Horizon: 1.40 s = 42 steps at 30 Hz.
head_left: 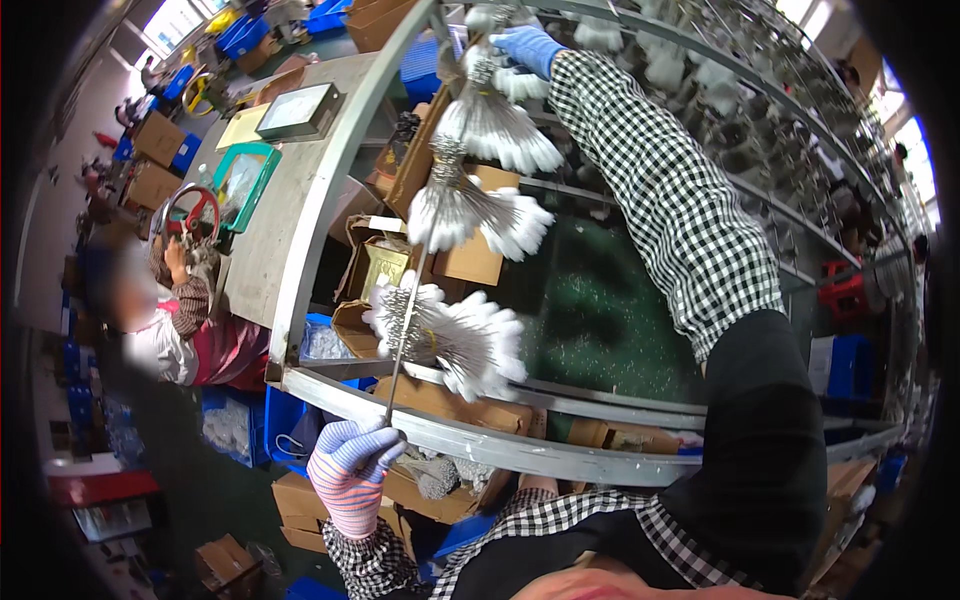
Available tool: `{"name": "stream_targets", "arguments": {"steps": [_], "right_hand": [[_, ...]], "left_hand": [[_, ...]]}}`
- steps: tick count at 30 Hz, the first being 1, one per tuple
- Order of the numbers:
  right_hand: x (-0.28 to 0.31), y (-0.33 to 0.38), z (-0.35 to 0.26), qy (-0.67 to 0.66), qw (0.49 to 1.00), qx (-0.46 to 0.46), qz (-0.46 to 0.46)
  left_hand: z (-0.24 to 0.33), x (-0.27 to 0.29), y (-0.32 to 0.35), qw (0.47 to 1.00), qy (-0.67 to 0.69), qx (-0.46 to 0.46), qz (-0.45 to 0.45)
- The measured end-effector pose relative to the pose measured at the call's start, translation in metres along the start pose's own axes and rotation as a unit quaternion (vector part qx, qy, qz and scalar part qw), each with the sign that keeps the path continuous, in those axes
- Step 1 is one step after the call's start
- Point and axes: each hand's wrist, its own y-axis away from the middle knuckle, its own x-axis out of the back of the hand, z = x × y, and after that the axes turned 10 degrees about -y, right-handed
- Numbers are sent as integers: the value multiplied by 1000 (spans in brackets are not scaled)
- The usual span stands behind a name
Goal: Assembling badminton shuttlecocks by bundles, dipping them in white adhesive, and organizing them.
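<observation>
A curved metal conveyor frame (520, 445) sweeps from the near edge up and away to the far right, with white-tipped pieces hanging along its far rail. To the left of it lies a long grey tabletop (285, 215) carrying a green tray (243, 180) and a flat framed box (298, 110); a second person (185, 320) sits at its near left end. Brown cardboard boxes (455, 255) stand under the frame, and blue crates (250, 425) rest on the floor below.

A thin metal rod (420, 270) runs from near to far through the middle, loaded with three fanned clusters of wire pieces with white tips (460, 335). The left hand (352, 470), in a striped purple-and-pink glove, is curled shut around the rod's near end, just beside the frame's near rail. The right hand (528, 47), in a blue glove on a checked sleeve, reaches far up and closes its fingers at the rod's far end among the topmost cluster.
</observation>
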Motion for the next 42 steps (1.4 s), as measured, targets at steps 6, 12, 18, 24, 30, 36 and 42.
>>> {"name": "stream_targets", "arguments": {"steps": [6, 12, 18, 24, 30, 36, 42], "right_hand": [[5, 123, -84, -150, 988, -24, 13], [92, 391, -176, 14, 1000, 27, -2], [115, 655, -237, -141, 971, -118, 153], [73, 989, -249, -228, 896, -210, 316], [-26, 1180, -261, -267, 818, -291, 419], [-101, 1265, -234, -338, 703, -382, 496], [-121, 1231, -218, -372, 727, -375, 438]], "left_hand": [[-18, 1, 1, 999, -12, -12, 33], [-4, 4, 5, 995, -4, -93, 26], [-22, -5, 32, 996, 51, -42, 52], [42, -57, 220, 996, 58, -38, 59], [66, -88, 397, 983, 51, -111, -140], [101, -110, 433, 960, 9, -156, -231], [94, -103, 448, 950, 2, -127, -286]]}}
